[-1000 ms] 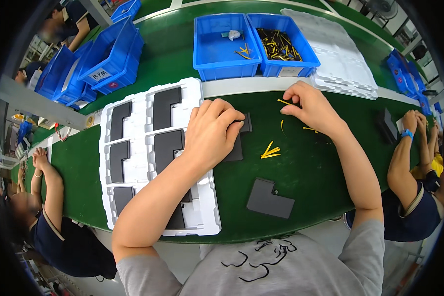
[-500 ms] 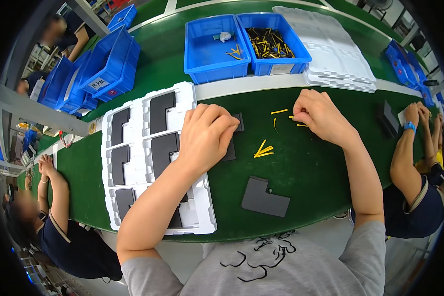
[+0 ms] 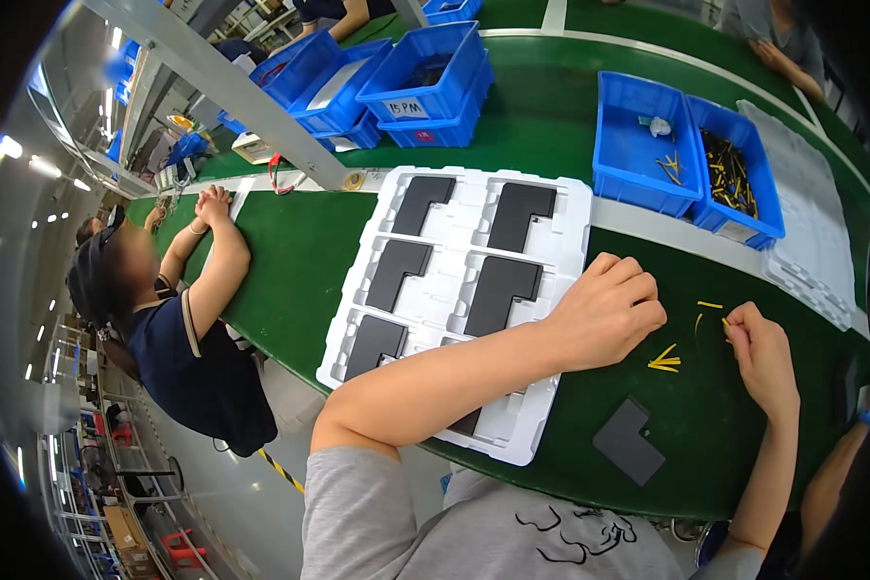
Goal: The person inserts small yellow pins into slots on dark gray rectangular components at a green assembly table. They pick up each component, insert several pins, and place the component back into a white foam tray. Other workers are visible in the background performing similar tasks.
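Note:
My left hand (image 3: 609, 314) is over the right edge of a white tray (image 3: 575, 208), its fingers curled together; what they hold, if anything, is hidden. My right hand (image 3: 764, 358) pinches a small yellow strip (image 3: 726, 326) at its fingertips, just above the green table. Near it lie a loose yellow strip (image 3: 710, 304) and a small fan of several more strips (image 3: 664, 360). A dark grey L-shaped piece (image 3: 628, 442) lies flat in front of me. Several similar dark pieces (image 3: 520, 217) sit in the tray's compartments, partly covered by my left forearm.
Two blue bins stand beyond my hands: a left bin (image 3: 638, 174) with a few strips, and a right bin (image 3: 759, 229) full of yellow-and-black strips. White trays (image 3: 812, 213) are stacked to their right. More blue bins (image 3: 435, 82) stand far left. A person (image 3: 203, 329) sits at left.
The view has swung left, so the table and tray appear farther right. My left hand still has its fingers together, and my right hand still pinches by the yellow strips.

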### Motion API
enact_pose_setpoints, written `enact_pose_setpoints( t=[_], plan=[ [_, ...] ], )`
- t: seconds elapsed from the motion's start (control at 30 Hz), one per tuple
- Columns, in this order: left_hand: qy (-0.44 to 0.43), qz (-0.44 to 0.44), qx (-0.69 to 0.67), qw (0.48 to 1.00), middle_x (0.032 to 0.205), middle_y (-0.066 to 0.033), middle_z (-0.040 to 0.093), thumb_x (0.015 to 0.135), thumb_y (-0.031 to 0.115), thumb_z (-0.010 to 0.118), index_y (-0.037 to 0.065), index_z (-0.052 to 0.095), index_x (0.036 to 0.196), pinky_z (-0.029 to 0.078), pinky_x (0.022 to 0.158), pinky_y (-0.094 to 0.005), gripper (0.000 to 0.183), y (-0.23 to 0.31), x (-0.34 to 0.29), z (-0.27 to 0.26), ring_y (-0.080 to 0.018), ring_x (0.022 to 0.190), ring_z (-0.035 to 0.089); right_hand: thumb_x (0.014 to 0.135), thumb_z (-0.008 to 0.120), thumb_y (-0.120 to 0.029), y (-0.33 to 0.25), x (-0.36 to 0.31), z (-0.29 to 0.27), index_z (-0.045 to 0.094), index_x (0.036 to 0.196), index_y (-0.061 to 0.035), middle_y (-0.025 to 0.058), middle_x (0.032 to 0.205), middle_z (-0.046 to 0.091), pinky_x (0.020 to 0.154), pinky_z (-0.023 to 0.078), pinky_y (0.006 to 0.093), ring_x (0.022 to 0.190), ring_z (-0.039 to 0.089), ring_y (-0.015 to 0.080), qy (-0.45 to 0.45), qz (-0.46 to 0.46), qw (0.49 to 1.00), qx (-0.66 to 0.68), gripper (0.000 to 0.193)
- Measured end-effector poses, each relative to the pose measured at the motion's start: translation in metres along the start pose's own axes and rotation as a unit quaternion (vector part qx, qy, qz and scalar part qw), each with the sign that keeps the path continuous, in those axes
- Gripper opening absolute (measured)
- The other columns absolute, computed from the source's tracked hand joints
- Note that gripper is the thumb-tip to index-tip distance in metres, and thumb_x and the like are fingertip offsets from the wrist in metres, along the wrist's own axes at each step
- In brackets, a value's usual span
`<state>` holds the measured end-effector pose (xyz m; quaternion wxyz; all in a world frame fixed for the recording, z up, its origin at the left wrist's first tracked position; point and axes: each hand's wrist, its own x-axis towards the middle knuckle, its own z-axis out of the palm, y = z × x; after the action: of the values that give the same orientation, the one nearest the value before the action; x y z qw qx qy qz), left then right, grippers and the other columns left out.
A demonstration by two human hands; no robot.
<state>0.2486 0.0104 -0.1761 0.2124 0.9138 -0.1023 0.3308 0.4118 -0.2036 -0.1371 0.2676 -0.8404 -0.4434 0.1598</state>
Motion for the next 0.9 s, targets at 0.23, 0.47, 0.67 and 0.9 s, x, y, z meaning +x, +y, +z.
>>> enact_pose_setpoints(
  t=[0.23, 0.47, 0.67, 0.9],
  plan=[
    [-0.005, 0.002, 0.0, 1.0, 0.083, 0.0003, 0.056, 0.073, 0.011, 0.072, 0.013, 0.066, 0.081, 0.037, 0.075, -0.034, 0.01, 0.0, 0.001, 0.002, -0.0201, 0.086, 0.052, 0.085, 0.056, 0.003, -0.003, 0.008, -0.004, 0.055, 0.088, -0.0007, 0.0069, 0.075, 0.052, 0.056, 0.04, 0.0297, 0.061, 0.049, 0.0179, 0.116, -0.208, 0.971, -0.023, 0.005],
    [-0.007, 0.007, -0.006, 1.0, 0.083, 0.0006, 0.057, 0.073, 0.011, 0.073, 0.013, 0.066, 0.08, 0.038, 0.077, -0.0345, 0.01, 0.0, 0.0, 0.002, -0.0202, 0.087, 0.052, 0.082, 0.056, 0.01, 0.004, 0.001, -0.003, 0.057, 0.103, -0.0006, 0.0036, 0.08, 0.053, 0.063, 0.045, 0.023, 0.068, 0.051, 0.0092, 0.005, -0.086, 0.98, 0.177, 0.024],
    [-0.007, 0.015, -0.011, 1.0, 0.084, 0.0008, 0.057, 0.072, 0.01, 0.072, 0.012, 0.067, 0.081, 0.038, 0.079, -0.0341, 0.01, 0.008, 0.0, 0.001, -0.02, 0.089, 0.053, 0.073, 0.065, 0.011, -0.014, -0.002, 0.002, 0.062, 0.091, 0.0006, 0.0059, 0.086, 0.054, 0.067, 0.047, 0.0268, 0.079, 0.057, 0.0161, -0.018, -0.127, 0.965, 0.23, 0.021],
    [-0.017, -0.014, -0.054, 0.998, 0.086, -0.0019, 0.059, 0.072, 0.016, 0.075, 0.011, 0.067, 0.093, 0.039, 0.08, -0.0353, 0.023, 0.021, 0.001, 0.003, -0.0217, 0.09, 0.054, 0.075, 0.065, 0.008, -0.034, -0.006, 0.018, 0.063, 0.088, -0.0002, 0.0104, 0.079, 0.055, 0.059, 0.045, 0.0322, 0.069, 0.056, 0.0242, 0.061, -0.256, 0.962, 0.067, 0.015]
  ],
)
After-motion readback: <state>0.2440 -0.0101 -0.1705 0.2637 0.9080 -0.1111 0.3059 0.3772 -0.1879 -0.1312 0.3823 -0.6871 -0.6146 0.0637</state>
